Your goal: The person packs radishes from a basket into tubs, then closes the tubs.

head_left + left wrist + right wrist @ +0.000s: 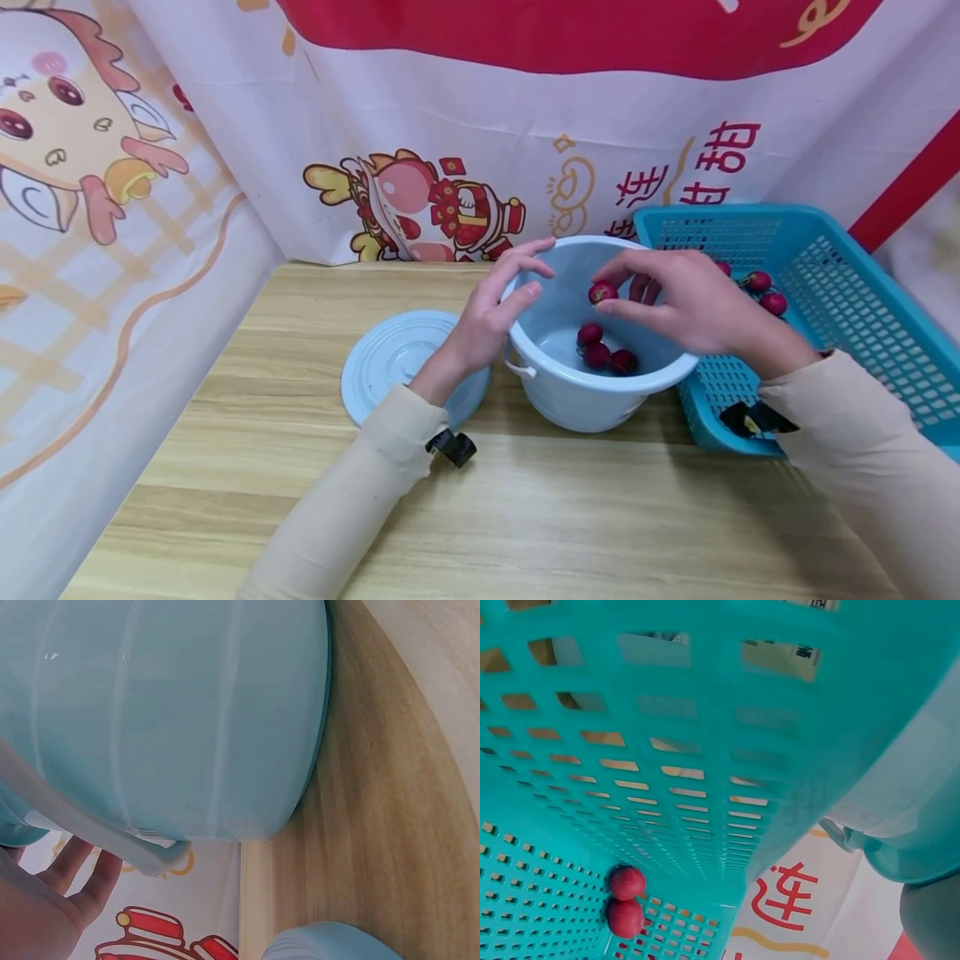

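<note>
My right hand (693, 300) is over the mouth of a light-blue bucket (581, 404), pinching a small round red radish (602, 292) between thumb and fingertips. On the bucket's bottom lie several more radishes (596, 356). At the left side of the rim, my left hand (491, 308) rests with its fingers loosely extended, fingertips just over the edge. The left wrist view shows the bucket's ribbed wall (172, 712) and its handle (82, 821) close by, with part of the left hand (45, 907) below.
Right of the bucket stands a teal perforated basket (840, 221) with several radishes (772, 302) in it. A light-blue round lid (375, 367) lies on the wooden table (300, 467), under the left forearm. Printed cloth (465, 108) hangs behind.
</note>
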A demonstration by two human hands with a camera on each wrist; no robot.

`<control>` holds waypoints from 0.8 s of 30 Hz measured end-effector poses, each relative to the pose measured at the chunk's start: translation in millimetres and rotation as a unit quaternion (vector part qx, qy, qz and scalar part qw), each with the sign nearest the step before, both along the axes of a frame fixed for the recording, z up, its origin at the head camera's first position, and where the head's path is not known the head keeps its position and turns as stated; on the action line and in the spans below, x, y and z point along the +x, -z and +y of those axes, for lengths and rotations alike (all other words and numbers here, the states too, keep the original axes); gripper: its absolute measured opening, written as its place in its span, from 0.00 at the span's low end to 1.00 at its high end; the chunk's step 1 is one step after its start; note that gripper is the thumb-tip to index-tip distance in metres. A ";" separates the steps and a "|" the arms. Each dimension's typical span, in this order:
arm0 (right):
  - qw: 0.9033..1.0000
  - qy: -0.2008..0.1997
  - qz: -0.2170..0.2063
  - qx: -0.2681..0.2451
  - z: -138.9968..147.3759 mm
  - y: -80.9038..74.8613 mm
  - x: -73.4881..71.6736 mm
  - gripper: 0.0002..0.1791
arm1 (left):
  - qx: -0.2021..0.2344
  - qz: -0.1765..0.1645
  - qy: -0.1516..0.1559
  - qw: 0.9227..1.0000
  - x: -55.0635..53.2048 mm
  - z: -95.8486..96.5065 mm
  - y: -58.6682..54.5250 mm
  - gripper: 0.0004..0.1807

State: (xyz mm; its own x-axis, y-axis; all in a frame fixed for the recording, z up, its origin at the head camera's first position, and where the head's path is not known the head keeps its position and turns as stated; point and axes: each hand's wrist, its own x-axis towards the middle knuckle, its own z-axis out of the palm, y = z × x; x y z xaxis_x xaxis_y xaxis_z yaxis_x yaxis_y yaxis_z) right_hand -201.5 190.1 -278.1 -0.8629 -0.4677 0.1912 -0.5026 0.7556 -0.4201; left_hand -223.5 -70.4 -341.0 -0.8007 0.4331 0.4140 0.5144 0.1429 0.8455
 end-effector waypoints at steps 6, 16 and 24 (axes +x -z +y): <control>1.000 0.000 0.003 -0.006 -0.7 0.9 -0.7 0.24 | 0.009 0.001 0.000 1.000 -0.3 -1.1 0.8 0.20; 1.000 0.005 0.001 -0.020 1.0 2.3 -0.5 0.23 | 0.010 0.004 0.005 1.000 -1.5 -0.9 1.2 0.21; 1.000 0.009 0.000 -0.029 0.0 2.6 0.3 0.24 | 0.014 0.010 0.009 1.000 -3.5 -2.2 3.5 0.22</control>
State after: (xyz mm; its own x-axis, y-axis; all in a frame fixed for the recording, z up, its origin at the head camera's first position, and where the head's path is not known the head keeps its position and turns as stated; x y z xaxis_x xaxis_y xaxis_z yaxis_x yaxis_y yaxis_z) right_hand -201.1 190.2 -280.8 -0.8713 -0.4400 0.2173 -0.4888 0.7393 -0.4633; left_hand -227.0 -72.5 -344.5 -0.7845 0.4346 0.4425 0.5338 0.1100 0.8384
